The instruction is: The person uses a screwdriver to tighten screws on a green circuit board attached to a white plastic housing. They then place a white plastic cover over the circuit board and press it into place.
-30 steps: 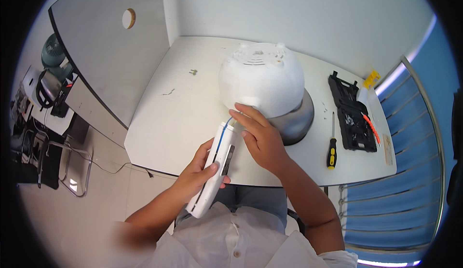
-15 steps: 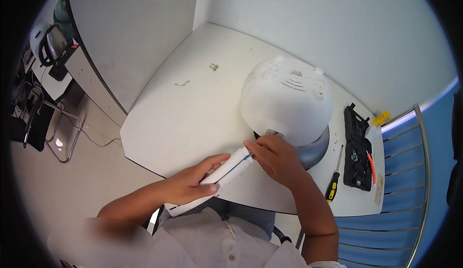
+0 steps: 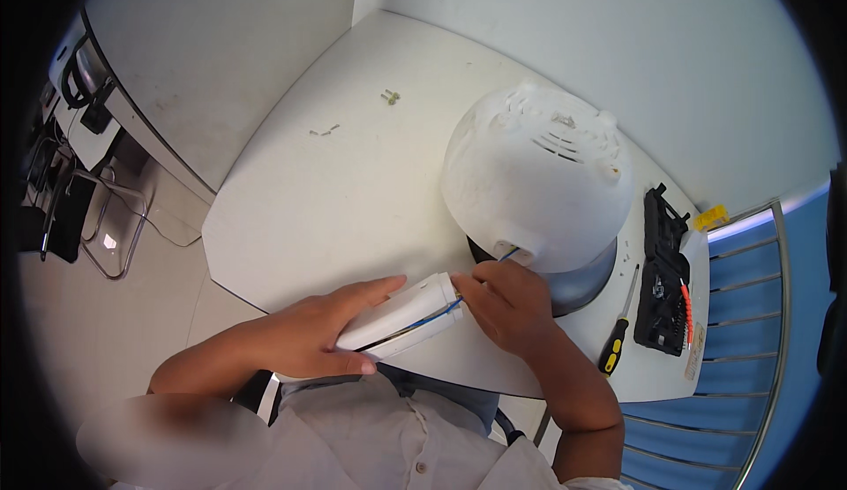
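Note:
My left hand (image 3: 340, 318) is wrapped round a long white plastic casing (image 3: 410, 307), with a seam gaping along its side. A blue wire (image 3: 430, 320) lies in that gap. At the casing's far end, the fingers of my right hand (image 3: 512, 306) pinch close together on the wire, though the exact grip is partly hidden. More blue wire shows at the small opening of a white domed housing (image 3: 534, 181). Slots and small bumps mark the top of this housing. It rests over a grey rounded body (image 3: 587, 283) at the table's right side.
Small bolts (image 3: 390, 97) and thin screws (image 3: 325, 130) lie on the white table (image 3: 309, 216). Right of the housing are a yellow-black screwdriver (image 3: 615, 340) and an open black tool case (image 3: 662, 287) with a red tool (image 3: 686, 314). A metal railing (image 3: 768, 340) stands beyond.
The casing's seam has opened wider, showing more blue wire. My left hand has shifted slightly left and up the casing. Wire now shows at the housing's opening as my right hand moved lower.

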Motion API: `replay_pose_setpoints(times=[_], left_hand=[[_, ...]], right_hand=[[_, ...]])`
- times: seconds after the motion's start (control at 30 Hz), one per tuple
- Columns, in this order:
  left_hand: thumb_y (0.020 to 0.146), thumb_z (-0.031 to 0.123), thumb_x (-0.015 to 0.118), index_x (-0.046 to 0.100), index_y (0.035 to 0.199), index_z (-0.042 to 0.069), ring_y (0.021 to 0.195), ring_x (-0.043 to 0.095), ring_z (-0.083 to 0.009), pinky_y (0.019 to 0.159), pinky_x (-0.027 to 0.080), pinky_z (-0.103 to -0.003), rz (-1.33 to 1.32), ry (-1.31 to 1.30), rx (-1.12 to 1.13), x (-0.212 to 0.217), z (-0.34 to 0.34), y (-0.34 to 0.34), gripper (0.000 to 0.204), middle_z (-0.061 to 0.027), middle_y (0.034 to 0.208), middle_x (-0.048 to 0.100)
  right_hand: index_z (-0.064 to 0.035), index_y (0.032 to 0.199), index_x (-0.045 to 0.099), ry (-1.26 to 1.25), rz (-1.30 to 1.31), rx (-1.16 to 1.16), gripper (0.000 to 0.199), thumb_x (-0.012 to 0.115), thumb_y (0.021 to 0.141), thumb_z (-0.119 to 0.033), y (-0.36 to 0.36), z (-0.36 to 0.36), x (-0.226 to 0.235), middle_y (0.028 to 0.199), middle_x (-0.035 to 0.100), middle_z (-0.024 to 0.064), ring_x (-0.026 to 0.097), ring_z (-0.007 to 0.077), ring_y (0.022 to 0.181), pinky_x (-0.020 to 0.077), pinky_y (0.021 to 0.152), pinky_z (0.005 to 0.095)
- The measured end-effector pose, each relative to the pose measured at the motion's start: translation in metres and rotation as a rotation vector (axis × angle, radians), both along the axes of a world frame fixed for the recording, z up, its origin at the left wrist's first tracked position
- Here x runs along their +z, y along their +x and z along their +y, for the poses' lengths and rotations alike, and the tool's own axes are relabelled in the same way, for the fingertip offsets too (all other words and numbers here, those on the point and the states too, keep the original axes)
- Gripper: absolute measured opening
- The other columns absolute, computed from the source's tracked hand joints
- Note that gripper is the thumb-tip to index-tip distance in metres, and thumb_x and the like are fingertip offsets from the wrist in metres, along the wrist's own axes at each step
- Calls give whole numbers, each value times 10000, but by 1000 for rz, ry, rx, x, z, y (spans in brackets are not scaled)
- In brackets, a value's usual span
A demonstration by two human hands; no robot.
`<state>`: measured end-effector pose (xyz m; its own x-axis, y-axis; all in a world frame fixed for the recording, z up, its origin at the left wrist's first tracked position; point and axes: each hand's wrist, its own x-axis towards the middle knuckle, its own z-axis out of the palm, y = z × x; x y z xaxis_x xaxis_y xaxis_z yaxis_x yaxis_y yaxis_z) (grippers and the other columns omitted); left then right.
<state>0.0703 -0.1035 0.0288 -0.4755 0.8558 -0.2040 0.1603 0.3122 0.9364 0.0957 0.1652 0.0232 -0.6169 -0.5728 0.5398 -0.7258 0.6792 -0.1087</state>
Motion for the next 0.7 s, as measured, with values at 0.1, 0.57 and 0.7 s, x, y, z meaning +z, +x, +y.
replay_pose_setpoints(times=[0.1,0.57,0.7], left_hand=[[712,188,726,85,1411,93,1025,525,-257,864,413,-333,175,35,51,-11,-2,2,953,-145,1181,486],[723,279,734,-140,1391,119,807,601,-248,742,464,-317,162,114,44,-17,1,-2,1112,-178,1143,499],[735,265,726,-176,1381,126,770,599,-225,706,472,-309,84,185,48,-24,2,-1,1118,-185,1127,493]], right_hand=[[-50,939,609,-131,-108,17,309,685,641,-75,1,-3,6,798,502,47,494,159,583,410,467,267],[-38,855,592,-239,-152,33,251,704,631,-54,3,0,-1,777,552,76,497,181,545,401,459,279],[-31,825,578,-271,-138,-15,233,699,627,-39,6,-4,-2,771,551,85,515,199,567,413,477,292]])
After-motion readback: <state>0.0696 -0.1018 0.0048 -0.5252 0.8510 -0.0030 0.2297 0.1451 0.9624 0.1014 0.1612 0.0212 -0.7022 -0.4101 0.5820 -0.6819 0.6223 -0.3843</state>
